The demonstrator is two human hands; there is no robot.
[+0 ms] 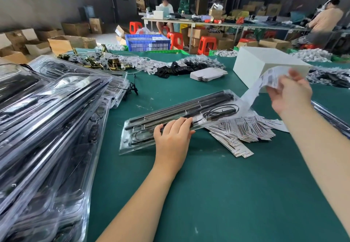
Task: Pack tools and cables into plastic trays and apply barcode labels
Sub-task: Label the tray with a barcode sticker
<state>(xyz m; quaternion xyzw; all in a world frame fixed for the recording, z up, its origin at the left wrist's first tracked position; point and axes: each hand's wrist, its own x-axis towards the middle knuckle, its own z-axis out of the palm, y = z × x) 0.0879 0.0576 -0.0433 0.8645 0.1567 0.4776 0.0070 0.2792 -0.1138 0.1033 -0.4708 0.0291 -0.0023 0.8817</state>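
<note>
- A clear tray (181,117) is laid slantwise on the green table (208,194), in the middle of the view, with its right end lifted onto a heap of label strips (244,130).
- Long black rods (180,107) are seen inside the tray, along its far side, and coiled black cables (219,110) are seen near its right end and near its left end.
- The tray is pressed at its near edge by the left hand (173,137); the fingers (180,123) are bent over the edge, and the thumb is laid beside it, so the hand is partly closed on the tray.
- A long white label strip (265,84) is held up by the right hand (290,94), above the right end of the tray; the strip hangs down in a curve toward the heap.
- The strip is pinched between thumb and fingers, it seems, but the grip is blurred.
- A white box (265,65) is placed behind the right hand.
- A pile of filled trays (47,128) is stacked at the left of the table, apart from the middle tray.
</note>
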